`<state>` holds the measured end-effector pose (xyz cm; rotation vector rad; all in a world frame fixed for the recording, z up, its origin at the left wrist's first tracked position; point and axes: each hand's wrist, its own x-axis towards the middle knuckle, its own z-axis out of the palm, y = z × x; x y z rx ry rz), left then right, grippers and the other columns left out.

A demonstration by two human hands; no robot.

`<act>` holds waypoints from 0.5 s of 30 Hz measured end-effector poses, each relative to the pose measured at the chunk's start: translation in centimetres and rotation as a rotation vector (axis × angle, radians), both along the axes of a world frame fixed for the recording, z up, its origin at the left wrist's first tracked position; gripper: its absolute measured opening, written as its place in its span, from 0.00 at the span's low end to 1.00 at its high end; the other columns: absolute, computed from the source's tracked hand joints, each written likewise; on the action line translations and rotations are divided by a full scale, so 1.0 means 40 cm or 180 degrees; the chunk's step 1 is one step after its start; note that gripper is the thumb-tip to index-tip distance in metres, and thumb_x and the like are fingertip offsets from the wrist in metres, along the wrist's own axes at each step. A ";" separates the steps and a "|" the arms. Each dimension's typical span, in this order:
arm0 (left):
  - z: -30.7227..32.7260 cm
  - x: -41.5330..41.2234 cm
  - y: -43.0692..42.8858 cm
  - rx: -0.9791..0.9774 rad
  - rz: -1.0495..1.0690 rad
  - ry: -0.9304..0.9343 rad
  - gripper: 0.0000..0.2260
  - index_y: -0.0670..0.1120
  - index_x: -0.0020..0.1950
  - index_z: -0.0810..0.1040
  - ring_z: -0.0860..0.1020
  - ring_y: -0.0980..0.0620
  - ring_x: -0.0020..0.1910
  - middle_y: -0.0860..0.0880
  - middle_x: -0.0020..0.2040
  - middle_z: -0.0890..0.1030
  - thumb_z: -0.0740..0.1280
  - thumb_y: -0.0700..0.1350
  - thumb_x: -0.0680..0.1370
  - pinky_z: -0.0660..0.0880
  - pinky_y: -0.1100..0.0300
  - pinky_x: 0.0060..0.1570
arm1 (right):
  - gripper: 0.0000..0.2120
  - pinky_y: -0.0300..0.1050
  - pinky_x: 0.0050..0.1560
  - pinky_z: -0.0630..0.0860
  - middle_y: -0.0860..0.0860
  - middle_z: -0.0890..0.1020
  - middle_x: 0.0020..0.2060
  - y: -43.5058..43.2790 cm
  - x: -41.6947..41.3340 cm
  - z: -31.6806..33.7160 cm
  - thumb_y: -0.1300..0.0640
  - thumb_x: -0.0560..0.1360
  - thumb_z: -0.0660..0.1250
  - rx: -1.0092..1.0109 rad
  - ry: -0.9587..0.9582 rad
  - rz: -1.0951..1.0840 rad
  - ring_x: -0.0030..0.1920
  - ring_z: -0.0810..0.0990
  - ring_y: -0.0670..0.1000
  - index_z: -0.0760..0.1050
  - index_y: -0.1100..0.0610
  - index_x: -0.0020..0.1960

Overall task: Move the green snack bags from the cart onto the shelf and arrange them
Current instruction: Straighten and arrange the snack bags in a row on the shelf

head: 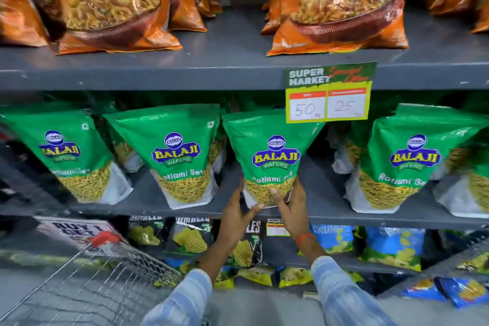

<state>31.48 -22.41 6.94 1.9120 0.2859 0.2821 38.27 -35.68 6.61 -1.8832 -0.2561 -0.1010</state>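
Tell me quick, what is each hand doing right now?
Left hand: fingers closed around the green snack bag, at its lower left.
Right hand: fingers closed on the same bag's lower right.

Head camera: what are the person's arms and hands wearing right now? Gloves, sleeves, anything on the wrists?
No gloves: both the left hand and the right hand are bare. Each forearm has a light blue, faintly striped long sleeve, pushed back from the wrist. A red-orange thread band circles the right wrist. No watch or rings are visible.
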 end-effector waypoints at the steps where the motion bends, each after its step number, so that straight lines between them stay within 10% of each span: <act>1: -0.001 0.001 0.001 0.0065 -0.0037 0.0028 0.32 0.52 0.73 0.57 0.67 0.54 0.69 0.56 0.70 0.67 0.68 0.53 0.73 0.68 0.63 0.58 | 0.32 0.61 0.62 0.71 0.54 0.76 0.60 -0.003 -0.004 0.001 0.33 0.69 0.63 -0.0005 -0.0020 -0.0045 0.62 0.73 0.55 0.65 0.51 0.65; 8: -0.013 0.028 0.015 0.0434 -0.0190 0.0164 0.33 0.51 0.72 0.59 0.73 0.49 0.66 0.49 0.69 0.73 0.69 0.56 0.72 0.74 0.53 0.59 | 0.27 0.61 0.61 0.73 0.52 0.78 0.57 -0.015 -0.027 0.004 0.35 0.69 0.65 0.0258 0.0005 -0.0159 0.61 0.75 0.52 0.68 0.47 0.62; 15: 0.001 0.029 0.009 0.0137 -0.0210 0.0138 0.30 0.50 0.71 0.60 0.71 0.59 0.65 0.58 0.64 0.72 0.70 0.49 0.73 0.65 0.83 0.53 | 0.29 0.59 0.63 0.72 0.48 0.77 0.61 -0.017 -0.017 0.018 0.34 0.69 0.63 -0.0029 0.0001 -0.0110 0.64 0.73 0.52 0.65 0.47 0.65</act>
